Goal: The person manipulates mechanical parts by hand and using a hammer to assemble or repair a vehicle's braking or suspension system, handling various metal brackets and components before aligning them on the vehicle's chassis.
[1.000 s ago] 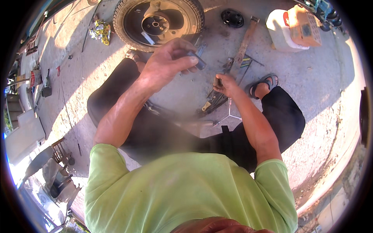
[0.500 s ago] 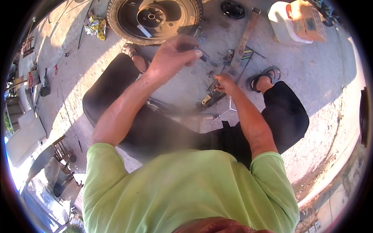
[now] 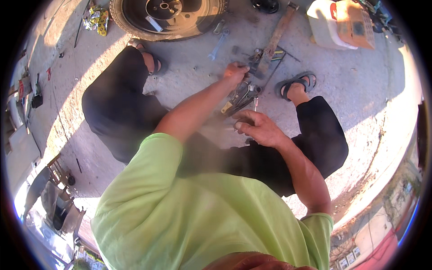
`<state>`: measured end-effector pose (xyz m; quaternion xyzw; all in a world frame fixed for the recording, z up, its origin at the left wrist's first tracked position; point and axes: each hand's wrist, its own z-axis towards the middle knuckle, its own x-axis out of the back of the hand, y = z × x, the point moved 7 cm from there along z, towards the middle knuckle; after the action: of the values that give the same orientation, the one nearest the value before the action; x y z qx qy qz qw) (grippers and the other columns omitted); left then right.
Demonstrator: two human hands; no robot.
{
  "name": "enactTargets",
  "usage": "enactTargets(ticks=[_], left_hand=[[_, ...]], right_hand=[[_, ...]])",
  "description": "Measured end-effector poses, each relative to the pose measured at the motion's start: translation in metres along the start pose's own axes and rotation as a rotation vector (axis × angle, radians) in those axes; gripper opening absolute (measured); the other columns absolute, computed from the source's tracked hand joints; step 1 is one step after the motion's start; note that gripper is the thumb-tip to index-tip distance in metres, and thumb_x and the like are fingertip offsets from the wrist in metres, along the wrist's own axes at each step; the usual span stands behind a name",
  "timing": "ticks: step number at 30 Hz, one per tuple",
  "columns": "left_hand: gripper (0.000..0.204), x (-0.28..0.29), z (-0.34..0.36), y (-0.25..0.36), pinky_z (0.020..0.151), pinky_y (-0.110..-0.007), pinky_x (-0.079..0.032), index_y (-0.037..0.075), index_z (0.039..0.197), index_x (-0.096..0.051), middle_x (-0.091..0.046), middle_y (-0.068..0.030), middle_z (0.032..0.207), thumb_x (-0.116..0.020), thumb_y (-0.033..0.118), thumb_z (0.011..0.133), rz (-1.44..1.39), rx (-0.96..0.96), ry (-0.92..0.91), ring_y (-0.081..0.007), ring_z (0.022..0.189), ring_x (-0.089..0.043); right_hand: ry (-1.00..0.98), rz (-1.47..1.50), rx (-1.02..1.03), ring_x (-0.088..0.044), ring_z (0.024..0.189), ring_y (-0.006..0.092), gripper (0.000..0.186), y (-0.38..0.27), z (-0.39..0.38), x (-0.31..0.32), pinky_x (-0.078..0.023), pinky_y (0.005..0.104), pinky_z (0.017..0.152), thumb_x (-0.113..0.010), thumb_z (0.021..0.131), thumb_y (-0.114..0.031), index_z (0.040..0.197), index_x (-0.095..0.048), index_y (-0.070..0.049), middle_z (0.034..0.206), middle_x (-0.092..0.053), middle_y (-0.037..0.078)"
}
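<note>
The left hand [image 3: 236, 73] is moving right, beside tools [image 3: 243, 95] lying on the partly sunny floor [image 3: 180, 58]; the right hand [image 3: 261, 127] is moving back. I can't tell if either grip is holding anything. A big wheel [image 3: 180, 22] is lying ahead.

White container [image 3: 321, 28] beside orange box [image 3: 356, 28], upper right; yellow-patterned packet [image 3: 97, 21], upper left.

L bare hand [image 3: 236, 73] nr dark metal tools [image 3: 244, 94] on grey concrete flr [image 3: 186, 56]; R hand [image 3: 259, 128], fingers bent, nr black trousers [image 3: 320, 132].
</note>
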<state>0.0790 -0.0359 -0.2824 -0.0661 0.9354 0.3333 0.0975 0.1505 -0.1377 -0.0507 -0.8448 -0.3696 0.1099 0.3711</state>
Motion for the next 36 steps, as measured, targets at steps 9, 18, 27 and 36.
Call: enactTargets(ticks=[9,18,27,36], left_hand=[[0.029,-0.016,0.004,0.015,0.064,-0.028,-0.054,-0.002,0.114,-0.065,-0.070,-0.0087,0.097,-0.068,0.017,0.092,0.056,-0.032,-0.131,-0.0150,0.078,-0.068],[0.032,-0.037,-0.003,-0.001,0.062,-0.029,-0.054,-0.001,0.113,-0.066,-0.072,-0.0096,0.093,-0.070,0.019,0.090,0.140,-0.098,-0.179,-0.0149,0.072,-0.067],[0.033,-0.045,-0.005,0.007,0.073,-0.029,-0.056,-0.001,0.113,-0.066,-0.071,-0.0095,0.095,-0.069,0.019,0.088,0.255,-0.093,-0.216,-0.0144,0.081,-0.069],[0.026,-0.037,-0.014,0.035,0.069,-0.030,-0.055,-0.001,0.105,-0.069,-0.070,-0.0113,0.092,-0.062,0.013,0.085,0.497,-0.148,-0.095,-0.0152,0.082,-0.069]], right_hand=[[0.103,-0.111,0.223,-0.066,0.097,0.0372,0.041,-0.029,0.043,-0.013,-0.050,0.0452,0.086,-0.064,0.085,-0.024,0.120,-0.061,-0.002,0.101,-0.069,0.019],[0.179,-0.203,0.040,-0.066,0.098,0.0393,0.041,0.008,0.060,0.013,-0.051,0.0455,0.086,-0.063,0.086,-0.028,0.119,-0.063,-0.003,0.103,-0.069,0.022],[0.988,-0.083,-0.313,-0.067,0.100,0.0384,0.059,0.133,0.065,0.161,-0.050,0.0436,0.087,-0.064,0.084,-0.045,0.118,-0.066,0.003,0.110,-0.069,0.024],[0.633,0.657,-0.416,-0.059,0.095,0.0245,0.061,0.213,0.127,0.140,-0.051,0.0407,0.079,-0.062,0.091,-0.049,0.135,-0.052,-0.009,0.121,-0.057,0.012]])
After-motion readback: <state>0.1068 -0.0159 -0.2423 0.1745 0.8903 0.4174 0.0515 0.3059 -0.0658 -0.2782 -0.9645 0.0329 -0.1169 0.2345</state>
